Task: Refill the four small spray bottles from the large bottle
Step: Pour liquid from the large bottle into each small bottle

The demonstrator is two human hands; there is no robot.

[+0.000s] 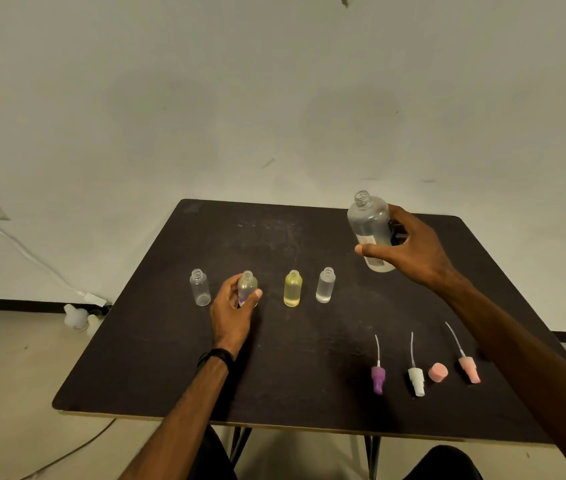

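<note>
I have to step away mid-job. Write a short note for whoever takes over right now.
Left hand grips the second small bottle from the left, standing on the table. Right hand holds the uncapped large bottle upright above the table.
The yellow bottle looks full, the right-end bottle holds clear liquid, the left-end bottle looks empty.
Left: fill the rest, refit the spray tops.

A dark brown table is seen. At its 9 o'clock side a clear small bottle is seen, and near the middle a yellow bottle. Toward 5 o'clock, a purple spray top, a white spray top, a pink cap and a pink spray top are seen.
</note>
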